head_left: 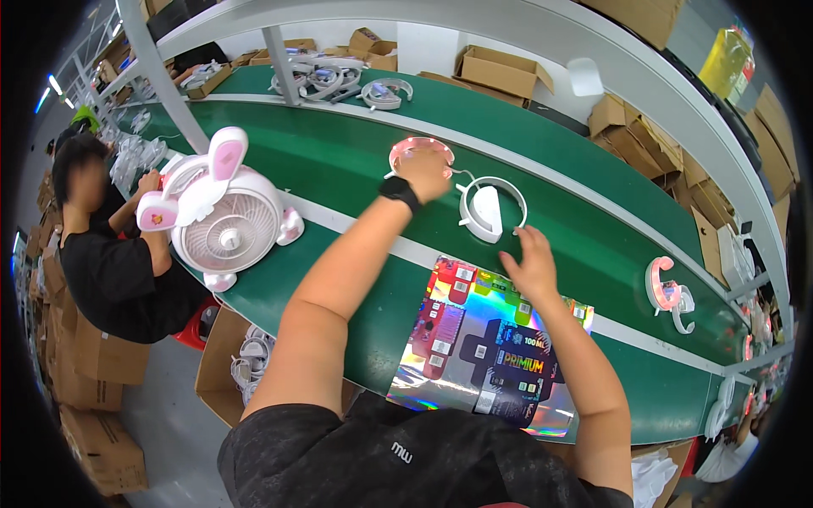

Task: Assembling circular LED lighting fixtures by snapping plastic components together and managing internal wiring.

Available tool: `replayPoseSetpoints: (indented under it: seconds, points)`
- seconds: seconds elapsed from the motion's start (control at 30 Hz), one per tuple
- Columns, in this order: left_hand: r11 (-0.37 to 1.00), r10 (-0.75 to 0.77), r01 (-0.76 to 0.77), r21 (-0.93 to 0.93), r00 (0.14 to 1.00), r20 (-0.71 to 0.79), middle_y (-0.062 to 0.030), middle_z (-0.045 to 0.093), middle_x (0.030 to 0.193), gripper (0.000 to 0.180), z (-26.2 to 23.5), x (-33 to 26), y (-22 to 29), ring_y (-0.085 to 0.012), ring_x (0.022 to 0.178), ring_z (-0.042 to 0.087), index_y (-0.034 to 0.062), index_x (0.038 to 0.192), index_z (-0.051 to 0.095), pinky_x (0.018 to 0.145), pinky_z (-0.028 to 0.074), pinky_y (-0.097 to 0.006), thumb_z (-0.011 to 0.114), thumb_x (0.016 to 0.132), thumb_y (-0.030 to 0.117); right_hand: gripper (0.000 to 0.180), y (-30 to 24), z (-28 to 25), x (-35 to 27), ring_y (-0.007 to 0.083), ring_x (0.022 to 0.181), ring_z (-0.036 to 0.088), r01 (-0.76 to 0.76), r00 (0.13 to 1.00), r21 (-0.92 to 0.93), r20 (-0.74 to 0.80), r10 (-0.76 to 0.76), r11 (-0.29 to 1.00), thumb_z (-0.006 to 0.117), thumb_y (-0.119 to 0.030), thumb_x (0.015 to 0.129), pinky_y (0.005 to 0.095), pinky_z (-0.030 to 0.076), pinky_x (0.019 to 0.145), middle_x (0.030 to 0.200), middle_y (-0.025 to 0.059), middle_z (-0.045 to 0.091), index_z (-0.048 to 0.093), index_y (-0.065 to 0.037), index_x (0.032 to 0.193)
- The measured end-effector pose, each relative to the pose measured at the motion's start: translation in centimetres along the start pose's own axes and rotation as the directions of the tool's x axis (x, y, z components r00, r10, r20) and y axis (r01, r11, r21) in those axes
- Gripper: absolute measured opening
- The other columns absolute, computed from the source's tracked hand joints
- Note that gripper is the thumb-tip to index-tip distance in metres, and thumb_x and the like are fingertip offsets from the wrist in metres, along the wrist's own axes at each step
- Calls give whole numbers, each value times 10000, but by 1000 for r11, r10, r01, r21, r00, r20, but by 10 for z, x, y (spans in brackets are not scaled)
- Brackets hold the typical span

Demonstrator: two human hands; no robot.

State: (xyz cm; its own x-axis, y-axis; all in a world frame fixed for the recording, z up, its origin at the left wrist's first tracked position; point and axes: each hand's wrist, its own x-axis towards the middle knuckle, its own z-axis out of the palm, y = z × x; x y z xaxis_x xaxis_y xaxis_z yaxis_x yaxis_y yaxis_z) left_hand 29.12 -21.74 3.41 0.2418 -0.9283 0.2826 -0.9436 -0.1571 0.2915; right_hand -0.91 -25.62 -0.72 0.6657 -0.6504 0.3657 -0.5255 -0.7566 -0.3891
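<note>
On the green belt, my left hand point(428, 175), with a black watch on its wrist, lies over the lower right of a ring-shaped device glowing pinkish red point(406, 146). Its fingers are blurred and partly hidden against the glow. A thin pale cable runs from there towards a white open ring with a wide white block inside point(486, 213). My right hand point(533, 264) is open, thumb and fingers apart, with its fingertips close to the white ring's lower right end. Below that hand lies a shiny, flat printed sheet of packaging point(474, 347), partly under my right forearm.
A white fan with pink rabbit ears point(230, 224) stands at left, beside a seated co-worker point(110, 245). Another glowing ring point(664, 288) lies at right. White rings point(326, 78) are piled on the far shelf. Metal rails point(279, 63) arch overhead. A carton point(224, 372) holds white parts below.
</note>
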Motion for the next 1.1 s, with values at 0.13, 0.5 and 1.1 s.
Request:
replayPoseSetpoints:
  seconds: [0.13,0.5,1.1]
  points:
    - [973,-183,179,144,983,11,-153,557,1310,284,32,-21,-49,-319,1220,537,104,1084,656,933,490,-456,659,801,129,609,-20,33,15,399,1312,422,70,992,-198,-90,-89,978,759,-407,781,555,326,1086,1359,228,490,573,-41,1230]
    - [984,173,-176,2,964,-204,-178,505,1379,268,-11,-61,28,-334,1312,467,62,962,673,1095,286,-628,772,733,160,303,5,-22,41,338,1045,623,59,988,-89,-139,-71,994,760,-233,779,426,531,850,1196,141,628,685,-15,975]
    - [694,565,-526,-491,821,-81,-160,484,1417,373,-16,-302,150,-328,1402,366,42,1118,630,1133,313,-482,714,785,188,184,36,-133,-98,161,752,655,-95,981,-243,-185,49,965,634,-186,924,318,513,721,856,56,681,666,-12,977]
